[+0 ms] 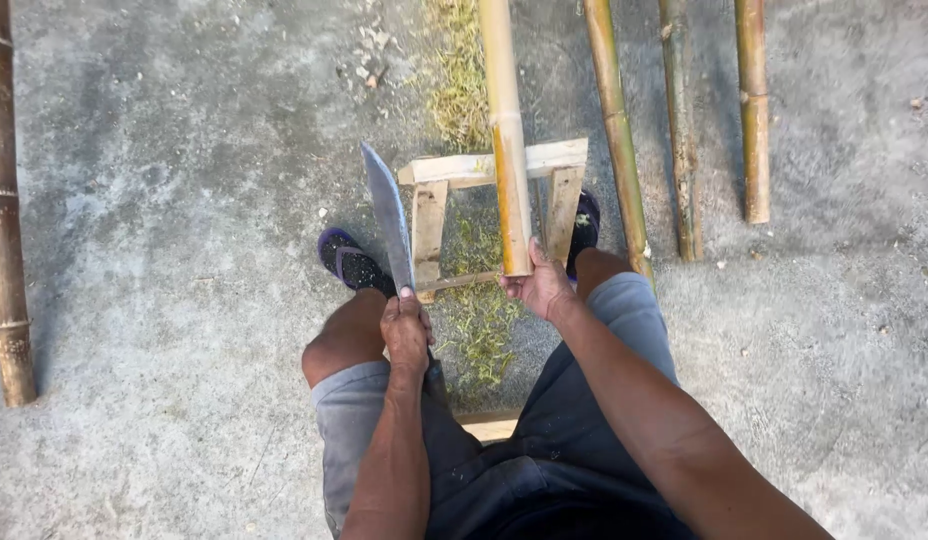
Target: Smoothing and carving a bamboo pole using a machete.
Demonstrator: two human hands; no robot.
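Note:
My left hand (406, 330) grips the handle of a long grey machete (388, 215), blade pointing away from me and raised over my left knee. My right hand (540, 288) holds the near end of a yellow bamboo pole (505, 130). That pole lies across the top bar of a small wooden stand (558, 160) between my feet and runs away toward the top of the view. The blade stands to the left of the pole and apart from it. I am seated, knees apart.
Three more bamboo poles (618, 130) (680, 130) (753, 110) lie on the concrete to the right of the stand. Another thick pole (4, 200) lies along the left edge. Green-yellow shavings (479, 320) are heaped under and beyond the stand. My sandalled feet (350, 262) flank it.

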